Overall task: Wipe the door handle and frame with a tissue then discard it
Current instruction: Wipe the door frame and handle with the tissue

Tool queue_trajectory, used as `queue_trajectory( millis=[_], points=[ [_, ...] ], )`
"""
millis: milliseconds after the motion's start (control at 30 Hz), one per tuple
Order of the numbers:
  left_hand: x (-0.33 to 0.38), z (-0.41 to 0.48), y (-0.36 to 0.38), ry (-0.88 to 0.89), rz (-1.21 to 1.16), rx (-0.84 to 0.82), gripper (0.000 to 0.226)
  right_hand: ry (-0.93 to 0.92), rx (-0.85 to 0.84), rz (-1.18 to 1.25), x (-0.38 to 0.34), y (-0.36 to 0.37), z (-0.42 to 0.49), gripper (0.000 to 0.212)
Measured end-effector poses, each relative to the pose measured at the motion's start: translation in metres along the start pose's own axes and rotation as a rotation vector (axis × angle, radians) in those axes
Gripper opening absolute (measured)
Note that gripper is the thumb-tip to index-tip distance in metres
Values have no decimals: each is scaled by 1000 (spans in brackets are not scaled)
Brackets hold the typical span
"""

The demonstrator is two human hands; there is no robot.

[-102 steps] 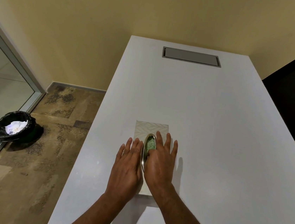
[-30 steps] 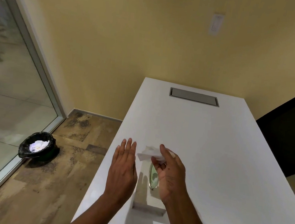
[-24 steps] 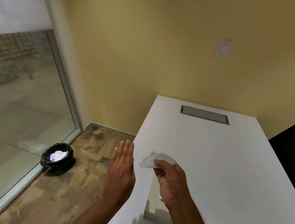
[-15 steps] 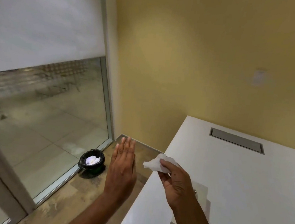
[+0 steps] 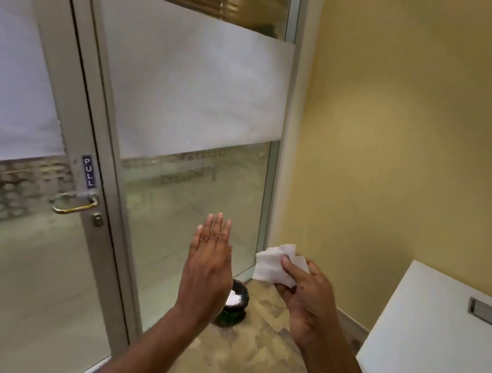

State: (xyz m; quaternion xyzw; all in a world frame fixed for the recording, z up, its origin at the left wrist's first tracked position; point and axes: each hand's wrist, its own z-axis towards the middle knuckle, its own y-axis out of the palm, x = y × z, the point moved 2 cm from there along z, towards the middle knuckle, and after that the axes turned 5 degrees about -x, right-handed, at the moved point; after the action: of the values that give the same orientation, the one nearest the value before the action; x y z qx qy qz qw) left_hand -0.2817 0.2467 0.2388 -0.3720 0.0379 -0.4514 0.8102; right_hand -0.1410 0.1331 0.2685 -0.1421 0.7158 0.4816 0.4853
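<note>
Head view, change: the view has swung from the counter (image 5: 422, 353) to the glass door; its handle (image 5: 74, 204) now shows.
Meaning: the tissue is fetched; wiping has not begun.
Right hand (image 5: 307, 297): grip pinched on the tissue (image 5: 272, 266), well apart from the handle.
Left hand (image 5: 207, 269): flat, open, empty.
Bin (image 5: 233, 303): on the floor below, for discarding.
Earlier: both hands lay at the tissue box.

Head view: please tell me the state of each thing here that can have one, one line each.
Tissue: crumpled, pinched in right hand.
Left hand: open, flat, empty.
Door: closed.
Door handle: untouched, level.
Bin: on floor, lined, white waste inside.
</note>
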Motion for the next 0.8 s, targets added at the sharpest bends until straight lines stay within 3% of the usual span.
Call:
queue_trajectory(
  millis=[333,600,800],
  points=[
    [-157,23,-79,-134,134,78,53,-49,-93,-135,73,146,44,11],
    [-236,43,-93,-232,302,106,57,-41,-147,-166,113,213,99,6],
    [-272,66,-102,-299,424,162,57,-1,-304,-184,123,252,146,9]
  ],
)
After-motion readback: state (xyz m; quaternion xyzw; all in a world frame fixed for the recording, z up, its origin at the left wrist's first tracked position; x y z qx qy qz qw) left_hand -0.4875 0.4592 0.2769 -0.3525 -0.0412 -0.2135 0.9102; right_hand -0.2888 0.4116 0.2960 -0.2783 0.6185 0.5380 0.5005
